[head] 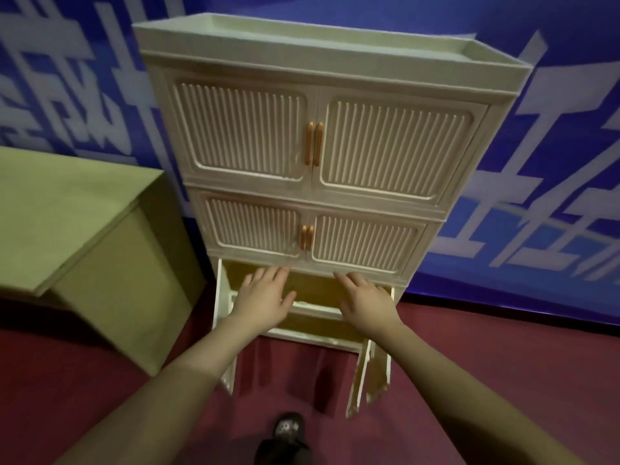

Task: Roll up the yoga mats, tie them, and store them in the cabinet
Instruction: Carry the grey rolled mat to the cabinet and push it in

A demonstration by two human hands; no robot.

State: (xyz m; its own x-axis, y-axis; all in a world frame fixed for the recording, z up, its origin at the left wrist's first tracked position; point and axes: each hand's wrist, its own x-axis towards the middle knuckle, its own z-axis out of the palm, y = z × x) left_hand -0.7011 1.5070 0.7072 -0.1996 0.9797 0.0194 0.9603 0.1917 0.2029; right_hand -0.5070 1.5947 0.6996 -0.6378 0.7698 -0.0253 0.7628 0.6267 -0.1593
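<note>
STEP: storing, judged near its end | HANDS: left hand point(265, 297) and right hand point(364, 302) reach toward the open bottom compartment point(312, 290) of the cream cabinet point(318, 135), fingers straight, grasping nothing | MATS: no yoga mat visible; inside partly hidden | NEXT: probably shut the two bottom doors point(367, 377).

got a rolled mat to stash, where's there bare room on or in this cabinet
Free: the rimmed top tray of the cabinet and the green table beside it. The open bottom compartment shows nothing inside, but the left hand and right hand crowd its mouth. Upper doors are closed.
</note>
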